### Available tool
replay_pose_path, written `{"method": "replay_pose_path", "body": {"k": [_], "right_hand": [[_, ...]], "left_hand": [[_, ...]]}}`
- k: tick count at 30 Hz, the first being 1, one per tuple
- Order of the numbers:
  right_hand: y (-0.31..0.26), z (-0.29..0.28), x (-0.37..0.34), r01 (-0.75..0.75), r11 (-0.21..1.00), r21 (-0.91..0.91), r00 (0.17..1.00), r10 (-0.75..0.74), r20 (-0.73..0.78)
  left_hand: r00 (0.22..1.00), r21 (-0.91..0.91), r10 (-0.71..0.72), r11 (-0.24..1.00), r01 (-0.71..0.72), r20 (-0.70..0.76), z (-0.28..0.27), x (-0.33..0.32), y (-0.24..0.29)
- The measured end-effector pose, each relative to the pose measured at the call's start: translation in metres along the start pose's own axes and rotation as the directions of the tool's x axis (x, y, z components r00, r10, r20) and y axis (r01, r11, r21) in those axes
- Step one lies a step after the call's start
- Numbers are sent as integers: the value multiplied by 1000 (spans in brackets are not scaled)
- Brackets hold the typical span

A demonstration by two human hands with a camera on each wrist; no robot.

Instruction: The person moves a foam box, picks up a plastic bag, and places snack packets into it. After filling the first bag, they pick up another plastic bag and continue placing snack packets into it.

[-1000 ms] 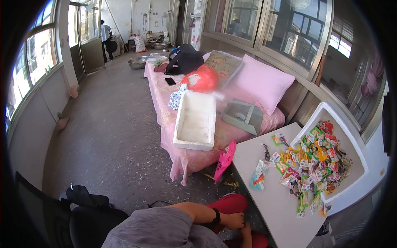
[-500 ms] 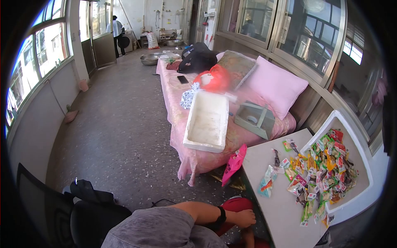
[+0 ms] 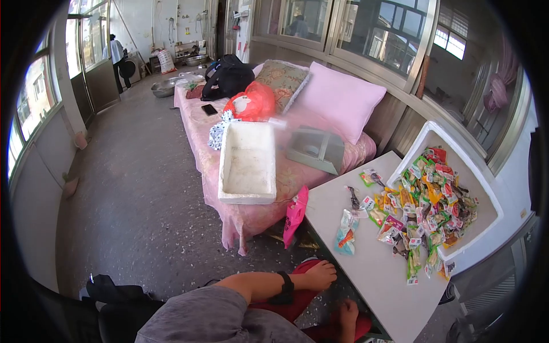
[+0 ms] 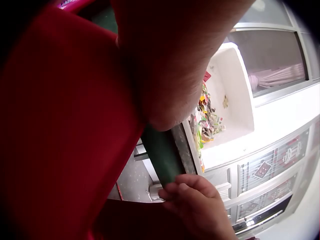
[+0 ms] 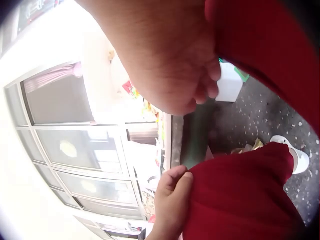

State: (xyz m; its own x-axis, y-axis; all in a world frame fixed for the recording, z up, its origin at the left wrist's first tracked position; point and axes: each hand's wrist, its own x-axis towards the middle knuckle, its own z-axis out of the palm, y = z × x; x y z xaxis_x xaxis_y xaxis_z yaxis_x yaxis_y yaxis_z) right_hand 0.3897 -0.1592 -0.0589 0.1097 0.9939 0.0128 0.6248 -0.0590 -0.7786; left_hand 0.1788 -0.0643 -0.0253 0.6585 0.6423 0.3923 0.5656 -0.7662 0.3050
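Observation:
Nothing shows in either hand. My left hand [image 3: 320,275], with a dark band on its wrist, rests at the knee of the red trousers [image 5: 235,195], fingers loosely bent. Lower and to the right, my right hand [image 3: 347,313] lies over the other leg with its fingers loosely curled, beside the table's edge. Closest to both hands is the pale table [image 3: 366,274]. Small sealed snack packets [image 3: 426,200] spill across it from a tipped white foam box [image 3: 486,220]. A blue-and-clear packet [image 3: 346,234] lies apart, nearer the hands.
Beyond the table stands a bed with a pink cover [image 3: 197,148], bearing an empty-looking foam box [image 3: 249,163], a grey-green metal piece [image 3: 314,150], a phone [image 3: 209,109] and a red plastic bag [image 3: 251,103]. A pink bag [image 3: 295,217] hangs between bed and table. Another person [image 3: 116,60] stands far back.
The head view first swings left, then right, so the room shifts across the picture. My hands, close together at first, have moved apart, the left one up along the knee.

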Motion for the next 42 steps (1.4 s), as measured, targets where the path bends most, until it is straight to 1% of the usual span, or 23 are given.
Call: {"method": "replay_pose_path", "body": {"k": [1, 4, 6, 7, 8, 10, 12, 13, 14, 15, 17, 18, 19, 20, 22, 25, 27, 29, 32, 35, 38, 41, 42], "right_hand": [[-12, -11, -7, 4, 999, 33, 997, -1, -75], [19, -30, -31, 21, 981, -191, 912, -97, -399], [40, -39, -47, -45, 949, -311, 819, -144, -556], [61, -39, -50, -149, 988, -36, 797, 98, -595], [19, -46, -58, -260, 951, 168, 765, 309, -564], [57, -45, -67, -247, 917, 312, 744, 386, -545], [84, -42, -68, -228, 839, 494, 757, 472, -452], [84, -46, -69, -249, 905, 345, 836, 381, -396], [97, -44, -72, -243, 944, 226, 880, 312, -359], [109, -43, -75, -218, 970, 105, 916, 241, -320], [175, -22, -74, -141, 988, -66, 946, 115, -303], [173, -22, -79, -193, 928, 318, 912, 289, -290], [163, -18, -79, -205, 728, 654, 873, 438, -214], [154, -15, -76, -177, 418, 891, 838, 539, -86], [95, -19, -73, -129, 492, 861, 859, 489, -150], [73, -29, -72, -173, 490, 854, 869, 484, -102], [90, -27, -79, -246, 378, 892, 841, 542, 2], [120, -21, -79, -314, 181, 932, 779, 611, 144], [115, -11, -76, -182, 75, 980, 829, 548, 112], [140, -5, -73, -187, 53, 981, 851, 507, 135], [122, -12, -68, -284, -91, 954, 762, 583, 283], [161, -4, -78, -303, -52, 952, 813, 507, 286], [157, -5, -79, -293, -64, 954, 817, 501, 285]], "left_hand": [[999, -6, -17, 1000, 17, 40, -2, 0, -1], [995, -12, 19, 1000, -21, -102, -3, 1, -5], [999, 5, 1, 1000, -1, -35, -6, 2, -6], [1000, 11, -2, 1000, 2, 1, -7, 4, -7], [1000, 28, -2, 1000, 2, -19, -10, 4, -9], [998, 26, 31, 999, -30, -51, -9, 7, -7], [999, 16, 26, 1000, -25, -44, -6, 8, -5], [999, 11, 25, 1000, -25, -39, -7, 8, -4], [999, 9, 23, 1000, -23, -37, -8, 8, -3], [999, 10, 20, 1000, -20, -41, -8, 10, -2], [999, 0, 22, 1000, -22, -30, -10, 13, -1], [1000, -3, 17, 1000, -17, -24, -11, 12, 0], [1000, -5, 18, 1000, -18, -23, -10, 12, 0], [1000, -3, 17, 1000, -17, -23, -10, 13, -1], [1000, 6, 11, 1000, -11, -20, -9, 12, -2], [1000, 10, 14, 1000, -14, -20, -9, 14, -2], [999, 4, 23, 1000, -23, -41, -10, 16, 0], [1000, -2, 19, 1000, -19, -21, -10, 17, 1], [1000, 10, 4, 1000, -4, -10, -11, 17, 1], [1000, 22, -1, 1000, 1, -16, -11, 18, 4], [1000, 16, -3, 1000, 3, 2, -10, 19, 4], [1000, 5, -5, 1000, 5, 10, -8, 20, 5], [1000, 2, -3, 1000, 3, 9, -8, 21, 5]]}}
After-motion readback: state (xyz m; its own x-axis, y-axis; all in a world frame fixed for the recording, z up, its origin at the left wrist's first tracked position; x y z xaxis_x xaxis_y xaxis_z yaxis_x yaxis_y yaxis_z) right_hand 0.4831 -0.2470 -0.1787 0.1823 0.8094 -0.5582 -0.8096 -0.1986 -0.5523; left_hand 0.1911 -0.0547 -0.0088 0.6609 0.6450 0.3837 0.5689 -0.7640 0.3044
